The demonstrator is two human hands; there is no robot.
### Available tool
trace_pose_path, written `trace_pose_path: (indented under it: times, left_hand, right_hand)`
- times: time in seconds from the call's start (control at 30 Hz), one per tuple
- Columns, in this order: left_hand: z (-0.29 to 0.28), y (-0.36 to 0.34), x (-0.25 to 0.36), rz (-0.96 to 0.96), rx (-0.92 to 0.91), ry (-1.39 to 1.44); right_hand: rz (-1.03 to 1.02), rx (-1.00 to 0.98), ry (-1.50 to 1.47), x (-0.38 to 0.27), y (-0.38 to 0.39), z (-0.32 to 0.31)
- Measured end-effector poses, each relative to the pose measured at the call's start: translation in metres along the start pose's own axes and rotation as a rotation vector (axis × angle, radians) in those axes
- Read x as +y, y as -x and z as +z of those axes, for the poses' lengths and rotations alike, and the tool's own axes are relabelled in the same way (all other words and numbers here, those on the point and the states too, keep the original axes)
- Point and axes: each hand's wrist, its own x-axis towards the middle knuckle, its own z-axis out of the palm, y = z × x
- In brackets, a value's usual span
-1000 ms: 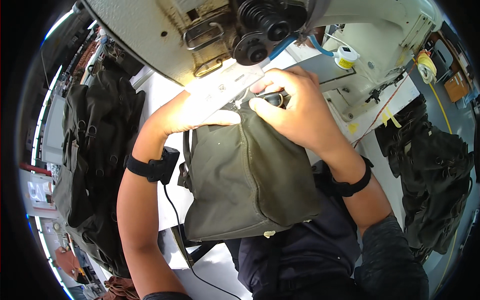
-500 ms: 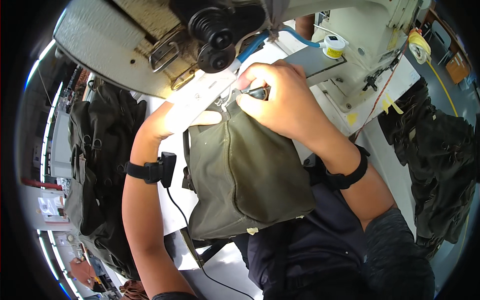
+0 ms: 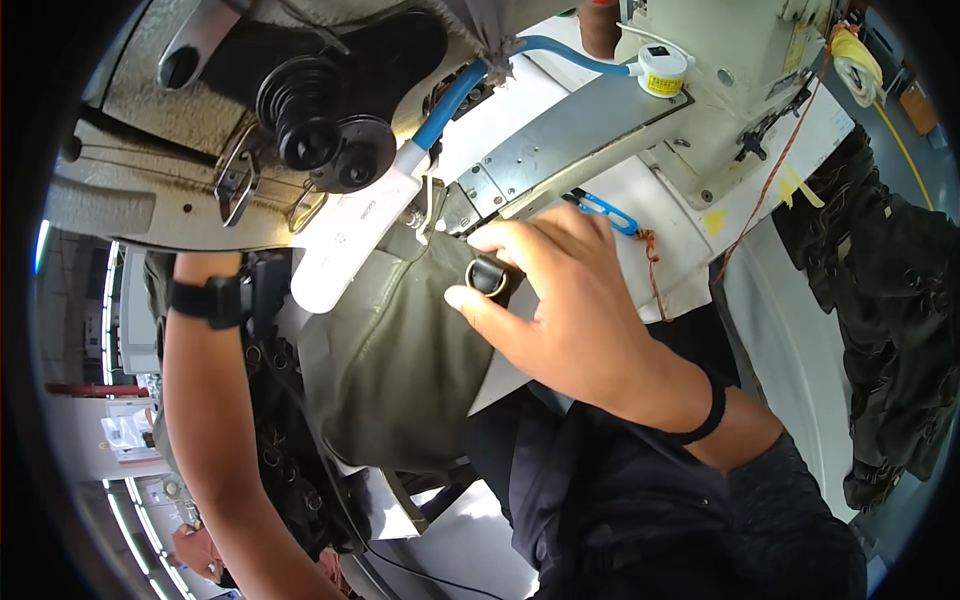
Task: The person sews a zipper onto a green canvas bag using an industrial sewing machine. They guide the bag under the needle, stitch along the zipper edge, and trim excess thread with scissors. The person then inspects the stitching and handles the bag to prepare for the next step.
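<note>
An olive green fabric bag piece (image 3: 400,370) lies under the needle area (image 3: 430,205) of an industrial sewing machine (image 3: 180,190). My right hand (image 3: 580,320) rests on the fabric's upper edge, thumb and forefinger pinched on a black ring with webbing (image 3: 490,275) sewn to it. My left forearm, with a black wristband (image 3: 205,300), reaches up along the left side. The machine head hides my left hand. A white curved guard (image 3: 345,245) sits just left of the needle.
Blue thread snips (image 3: 600,210) lie on the white machine table (image 3: 690,190) beyond my right hand. A small spool (image 3: 660,72) stands at the back. Dark finished bags hang in a pile at the right (image 3: 890,330) and beside my left arm (image 3: 290,470).
The view has dropped closer to the needle. My left hand left the fabric's edge and went behind the machine head. My right hand stays on the black ring.
</note>
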Motion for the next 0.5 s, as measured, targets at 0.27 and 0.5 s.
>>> trace_pose_path:
  times: [0.27, 0.5]
  left_hand:
    - [0.098, 0.160, 0.080, 0.295, 0.083, -0.561]
    - [0.142, 0.113, 0.017, 0.375, 0.560, -0.606]
  right_hand:
    - [0.421, -0.262, -0.820, 0.031, -0.002, 0.017]
    - [0.405, -0.120, -0.743, 0.019, 0.008, 0.023]
